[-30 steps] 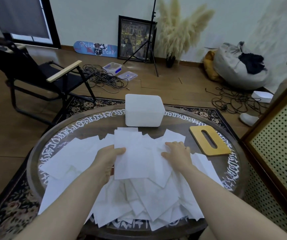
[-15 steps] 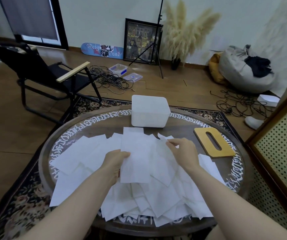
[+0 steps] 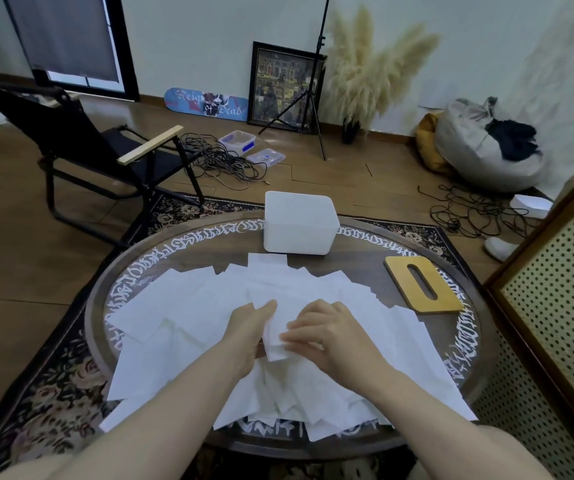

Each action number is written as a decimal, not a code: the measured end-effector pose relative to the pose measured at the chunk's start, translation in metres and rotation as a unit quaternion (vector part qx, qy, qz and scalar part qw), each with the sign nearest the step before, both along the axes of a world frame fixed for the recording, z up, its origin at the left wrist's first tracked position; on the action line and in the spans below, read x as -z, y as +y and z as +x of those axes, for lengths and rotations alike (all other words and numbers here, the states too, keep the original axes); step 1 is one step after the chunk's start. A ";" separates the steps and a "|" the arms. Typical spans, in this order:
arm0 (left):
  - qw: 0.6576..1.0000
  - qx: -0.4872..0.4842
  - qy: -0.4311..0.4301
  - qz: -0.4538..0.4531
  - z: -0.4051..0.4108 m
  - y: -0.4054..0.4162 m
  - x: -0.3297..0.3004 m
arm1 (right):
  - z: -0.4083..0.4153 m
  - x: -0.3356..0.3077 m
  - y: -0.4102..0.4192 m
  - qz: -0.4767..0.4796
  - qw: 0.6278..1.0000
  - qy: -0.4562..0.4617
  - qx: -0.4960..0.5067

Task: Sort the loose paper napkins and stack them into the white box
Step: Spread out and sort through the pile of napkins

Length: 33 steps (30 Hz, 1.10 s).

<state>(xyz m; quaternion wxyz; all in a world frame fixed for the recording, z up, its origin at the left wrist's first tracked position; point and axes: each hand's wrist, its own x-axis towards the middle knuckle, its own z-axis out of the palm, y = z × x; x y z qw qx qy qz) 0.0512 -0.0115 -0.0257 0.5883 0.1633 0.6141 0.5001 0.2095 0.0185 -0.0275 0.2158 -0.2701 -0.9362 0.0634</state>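
Observation:
Several loose white paper napkins (image 3: 188, 303) lie spread in an overlapping pile across the round table (image 3: 465, 396). The white box (image 3: 299, 225) stands at the table's far edge, just beyond the pile. Over the middle of the pile, my left hand (image 3: 247, 330) grips a folded napkin (image 3: 275, 341) by its left edge. My right hand (image 3: 330, 332) pinches the same napkin from the right. The napkin stands on edge between the two hands, slightly blurred.
A yellow wooden lid (image 3: 422, 284) with a slot lies on the table to the right of the box. A perforated cabinet (image 3: 555, 306) stands close on the right. A black folding chair (image 3: 81, 150) is on the floor to the far left.
Both hands have come together at the pile's middle. The flat napkin my left hand held is now folded narrow and gripped between both hands.

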 end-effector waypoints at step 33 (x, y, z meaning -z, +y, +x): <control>0.996 0.076 0.003 0.049 0.007 -0.004 -0.018 | 0.010 -0.020 0.012 -0.474 0.781 0.316 0.257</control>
